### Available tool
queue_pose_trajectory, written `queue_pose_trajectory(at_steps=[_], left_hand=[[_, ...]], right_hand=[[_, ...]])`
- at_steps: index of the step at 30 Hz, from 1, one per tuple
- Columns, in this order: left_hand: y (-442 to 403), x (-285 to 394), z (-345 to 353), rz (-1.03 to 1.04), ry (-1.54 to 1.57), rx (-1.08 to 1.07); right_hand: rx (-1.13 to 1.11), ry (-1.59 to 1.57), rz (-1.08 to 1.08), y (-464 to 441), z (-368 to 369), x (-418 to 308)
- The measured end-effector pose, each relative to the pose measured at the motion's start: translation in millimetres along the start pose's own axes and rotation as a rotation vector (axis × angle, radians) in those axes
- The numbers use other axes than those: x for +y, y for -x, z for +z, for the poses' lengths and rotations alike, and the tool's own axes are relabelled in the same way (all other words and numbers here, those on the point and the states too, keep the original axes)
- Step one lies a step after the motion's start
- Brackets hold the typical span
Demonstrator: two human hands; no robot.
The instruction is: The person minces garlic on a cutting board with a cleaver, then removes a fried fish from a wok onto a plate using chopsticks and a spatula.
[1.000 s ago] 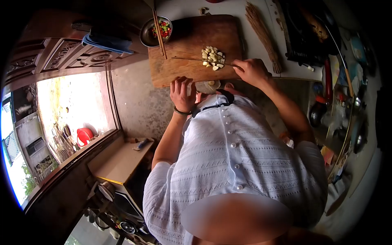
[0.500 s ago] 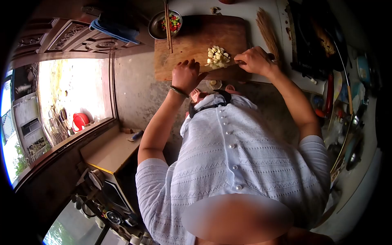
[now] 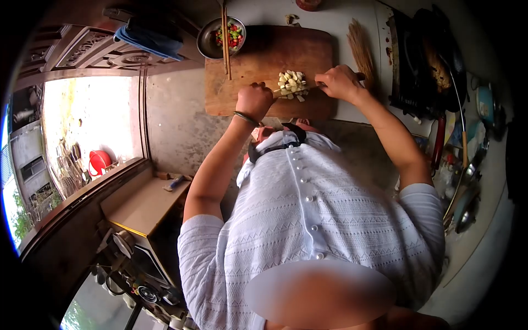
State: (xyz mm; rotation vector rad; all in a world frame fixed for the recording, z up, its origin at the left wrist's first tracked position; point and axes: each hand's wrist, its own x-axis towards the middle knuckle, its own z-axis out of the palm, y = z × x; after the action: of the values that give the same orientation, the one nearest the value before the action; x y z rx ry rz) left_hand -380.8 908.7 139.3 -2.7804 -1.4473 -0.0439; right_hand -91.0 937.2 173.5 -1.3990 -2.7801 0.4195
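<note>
On the wooden cutting board (image 3: 247, 71) lies a small heap of pale chopped pieces (image 3: 292, 80), which look like garlic. My right hand (image 3: 340, 82) is closed round a knife (image 3: 312, 88), its blade stretching leftward along the near side of the heap. Curled at the other end of the blade is my left hand (image 3: 256, 101), with a bracelet on its wrist. Its fingertips seem to pinch the blade's end, though they are partly hidden. A few pale pieces lie on the near side of the blade.
A metal bowl (image 3: 206, 43) of chopped red and green peppers stands at the board's far left corner, with chopsticks (image 3: 225, 49) across it. To the right are a straw brush (image 3: 361, 49) and a dark stove (image 3: 421, 66). A red-brown container (image 3: 308, 4) sits at the back.
My left hand has moved right and its fingers have closed at the blade's end. My right hand stays by the heap. The whole view has shifted slightly.
</note>
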Motion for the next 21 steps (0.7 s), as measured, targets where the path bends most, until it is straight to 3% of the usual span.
queue_pose_trajectory(at_steps=[2,5,9,16,19,21], left_hand=[[-1,-1,3,0.008,0.009,0.001],[-3,-8,-11,-0.013,0.069,-0.078],[13,-18,-10,0.033,0.144,0.058],[3,3,2,0.030,0.034,-0.032],[-1,-1,-2,0.023,0.011,-0.104],[5,-8,-11,-0.016,0.090,-0.035]], right_hand=[[0.047,-0.006,-0.048,1,2,4],[-0.059,0.056,-0.006,-10,-9,1],[-0.067,0.150,0.008,5,-42,-43],[0.004,0.013,-0.008,9,10,0],[-0.010,0.035,-0.008,10,1,-5],[-0.069,0.074,0.000,-2,-20,-14]])
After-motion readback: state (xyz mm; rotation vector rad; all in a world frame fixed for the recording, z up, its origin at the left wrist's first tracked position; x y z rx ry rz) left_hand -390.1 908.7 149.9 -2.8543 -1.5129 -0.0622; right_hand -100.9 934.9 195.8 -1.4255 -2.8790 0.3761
